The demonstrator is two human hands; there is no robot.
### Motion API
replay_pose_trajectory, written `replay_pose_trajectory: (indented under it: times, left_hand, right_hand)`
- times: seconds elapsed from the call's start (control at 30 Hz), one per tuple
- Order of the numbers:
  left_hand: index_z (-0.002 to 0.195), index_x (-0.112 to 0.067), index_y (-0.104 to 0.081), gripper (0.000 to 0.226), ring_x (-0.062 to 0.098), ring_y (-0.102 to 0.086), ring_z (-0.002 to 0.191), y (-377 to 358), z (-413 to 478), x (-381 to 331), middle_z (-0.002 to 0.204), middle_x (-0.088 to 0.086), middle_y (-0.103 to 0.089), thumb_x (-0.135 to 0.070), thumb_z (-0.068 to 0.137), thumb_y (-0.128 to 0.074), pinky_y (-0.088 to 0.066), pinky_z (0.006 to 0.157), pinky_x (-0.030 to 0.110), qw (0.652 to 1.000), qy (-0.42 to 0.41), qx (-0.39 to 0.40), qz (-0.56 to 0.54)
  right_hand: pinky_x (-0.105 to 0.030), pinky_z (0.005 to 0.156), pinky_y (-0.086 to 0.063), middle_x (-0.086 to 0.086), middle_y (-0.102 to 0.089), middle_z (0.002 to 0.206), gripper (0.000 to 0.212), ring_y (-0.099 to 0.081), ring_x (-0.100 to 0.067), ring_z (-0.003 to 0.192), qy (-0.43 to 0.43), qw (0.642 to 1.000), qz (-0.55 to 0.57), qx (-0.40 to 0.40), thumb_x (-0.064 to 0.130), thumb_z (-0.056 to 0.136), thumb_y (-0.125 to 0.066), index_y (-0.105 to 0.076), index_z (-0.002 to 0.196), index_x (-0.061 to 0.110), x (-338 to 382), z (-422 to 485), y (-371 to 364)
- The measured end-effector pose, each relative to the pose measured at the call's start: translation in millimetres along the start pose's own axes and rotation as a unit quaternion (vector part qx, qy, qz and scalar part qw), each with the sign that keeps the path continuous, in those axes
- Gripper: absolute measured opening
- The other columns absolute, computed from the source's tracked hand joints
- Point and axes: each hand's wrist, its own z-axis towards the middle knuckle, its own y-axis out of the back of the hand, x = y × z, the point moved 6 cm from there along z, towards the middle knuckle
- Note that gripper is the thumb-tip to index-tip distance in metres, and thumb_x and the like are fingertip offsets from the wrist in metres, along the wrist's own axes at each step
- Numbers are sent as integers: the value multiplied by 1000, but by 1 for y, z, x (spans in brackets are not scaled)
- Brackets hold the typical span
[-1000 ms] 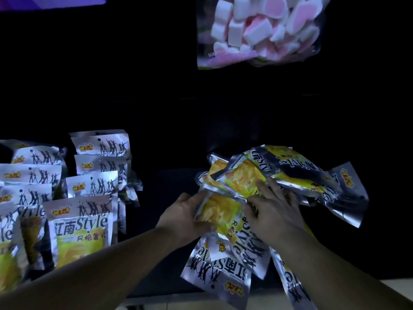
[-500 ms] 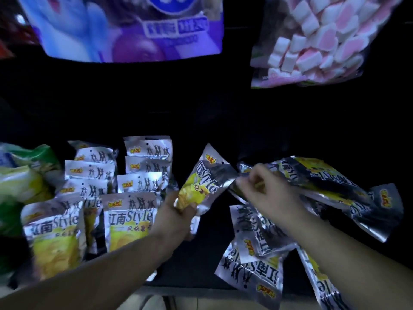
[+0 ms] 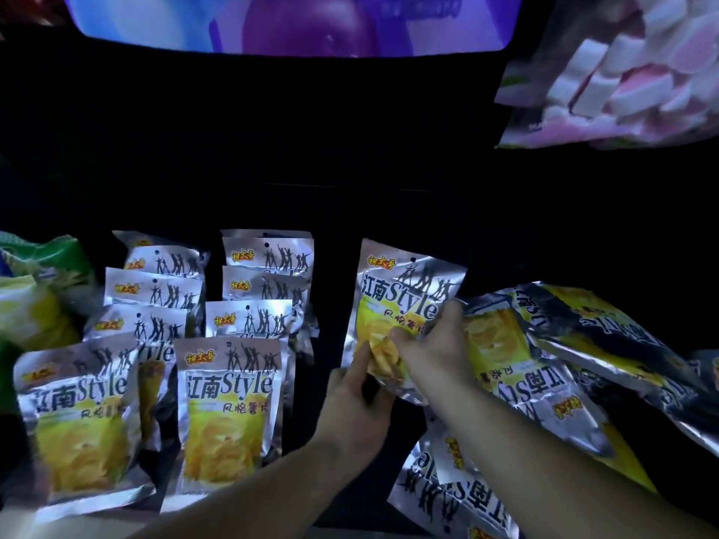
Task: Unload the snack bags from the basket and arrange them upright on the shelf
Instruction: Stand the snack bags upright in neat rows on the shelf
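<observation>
Beside shelved bags (image 3: 229, 402), upright snack bag (image 3: 404, 301)

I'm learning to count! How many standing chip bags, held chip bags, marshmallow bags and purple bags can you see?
Standing chip bags: 8 in sight
Held chip bag: 1
Marshmallow bag: 1
Purple bag: 1
Total: 11, leaving out the jumbled heap on the right

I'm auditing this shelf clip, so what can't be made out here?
Head view only.
Held bag: lower part hidden by left hand and right hand.
Rear bags: fronts hidden by bags before them.
Marshmallow bag: blurred, cut by the right edge.
Shelf back: lost in darkness.
Basket: not in frame.
</observation>
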Motion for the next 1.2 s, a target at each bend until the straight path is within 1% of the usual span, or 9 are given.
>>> replay_pose_trajectory:
  times: [0.17, 0.27, 0.47, 0.57, 0.67, 0.8, 0.9, 1.1, 1.2]
  left_hand:
    - [150, -38, -42, 64, 13, -61, 109, 23, 10, 10, 133, -5, -39, -12, 93, -58, -44, 95, 19, 995, -8, -61, 80]
    - [150, -41, -40, 67, 12, -54, 122, 25, 22, 16, 145, -8, -36, -10, 92, -56, -46, 103, 25, 994, -31, -49, 89]
    - [152, -48, -32, 71, 10, -58, 114, 12, 41, 23, 146, -10, -33, -16, 93, -56, -52, 94, 24, 991, -50, -32, 117]
    - [138, -42, -51, 54, 15, -63, 97, 10, 42, 16, 123, -7, -48, -19, 90, -60, -52, 78, 26, 981, -59, -106, 150]
    - [109, -36, -60, 29, 8, -63, 77, 0, 47, 15, 91, -11, -65, -21, 86, -65, -53, 71, 30, 989, -70, -108, 76]
    - [125, -37, -58, 42, 9, -58, 111, -12, 49, 19, 122, -18, -61, -28, 85, -61, -51, 93, 29, 982, -102, -75, 139]
    - [138, -33, -54, 51, 13, -49, 124, -13, 50, 15, 131, -15, -60, -30, 87, -57, -47, 100, 30, 960, -140, -87, 228]
    - [132, -35, -52, 47, 13, -48, 131, -14, 52, 8, 128, -15, -59, -36, 85, -52, -52, 95, 38, 934, -181, -66, 300]
    - [107, -30, -59, 24, 20, -59, 104, -16, 45, 9, 104, -9, -63, -35, 86, -52, -52, 82, 40, 928, -188, -90, 307]
  right_hand:
    - [-31, 81, -44, 8, -60, 100, 50, -61, -16, 92, -46, 999, 23, 11, 8, 84, -76, -43, 119, 24, -16, 38, -28]
    - [-29, 74, -42, 11, -54, 92, 50, -50, -3, 77, -36, 999, 21, 23, 11, 82, -80, -41, 110, 28, -17, 55, -39]
    - [-34, 57, -47, -3, -54, 83, 56, -59, -18, 67, 73, 996, -9, -52, 13, 85, -78, -29, 110, 26, -18, 63, -16]
    - [-23, 55, -48, 0, -64, 87, 61, -66, -11, 73, 79, 995, 18, -61, 10, 84, -78, -29, 116, 29, -25, 64, -13]
    - [-40, 63, -58, -2, -67, 86, 47, -68, -21, 73, 62, 996, 55, -15, 17, 86, -77, -39, 110, 32, -26, 70, -25]
    - [-41, 72, -56, 6, -65, 83, 15, -66, -16, 77, 73, 994, 76, 3, 31, 94, -67, -52, 94, 31, -20, 70, -38]
    - [-42, 72, -55, 4, -59, 80, 18, -60, -20, 74, 92, 993, 70, -23, 29, 100, -56, -47, 85, 29, -18, 73, -33]
    - [-28, 58, -49, -5, -66, 77, 28, -65, -14, 64, 129, 988, 67, -52, 18, 97, -66, -40, 107, 20, 3, 77, -15]
    - [-14, 57, -44, -4, -54, 73, 34, -55, -2, 58, 146, 984, 53, -91, 9, 93, -70, -37, 97, 16, 0, 78, -3]
